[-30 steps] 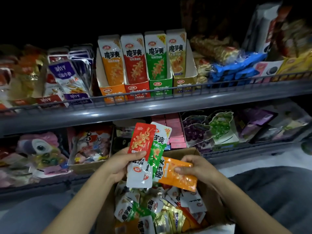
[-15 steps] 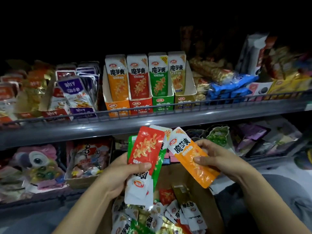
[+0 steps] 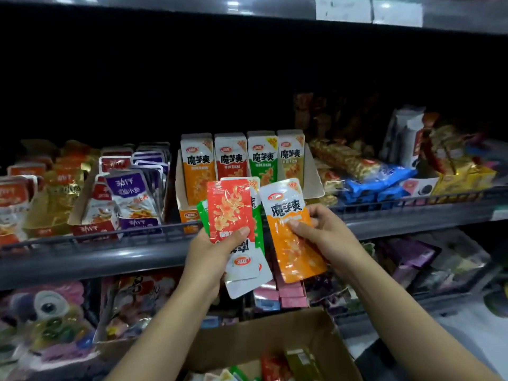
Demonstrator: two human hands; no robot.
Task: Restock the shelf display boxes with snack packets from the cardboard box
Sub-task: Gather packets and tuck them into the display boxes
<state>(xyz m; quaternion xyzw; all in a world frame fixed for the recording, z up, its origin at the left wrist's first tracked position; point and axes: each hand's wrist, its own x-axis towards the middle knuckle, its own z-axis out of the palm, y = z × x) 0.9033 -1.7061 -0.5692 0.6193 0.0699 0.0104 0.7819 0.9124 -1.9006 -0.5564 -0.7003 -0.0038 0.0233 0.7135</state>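
A: So, vs 0.5 s back, both hands rose from the cardboard box (image 3: 275,336) toward the display box (image 3: 180,185) at 12 o'clock on the wire shelf (image 3: 82,259); sorting looked finished, loading next.
B: Fingers?
A: Right hand (image 3: 324,229) had thumb and fingers clamped on 1 orange packet (image 3: 294,237). Left hand (image 3: 211,251) gripped a red-fronted fan of packets (image 3: 231,213), thumb pressed across it.
B: Target slot?
A: Likely the orange one, at 10 o'clock from the packet.
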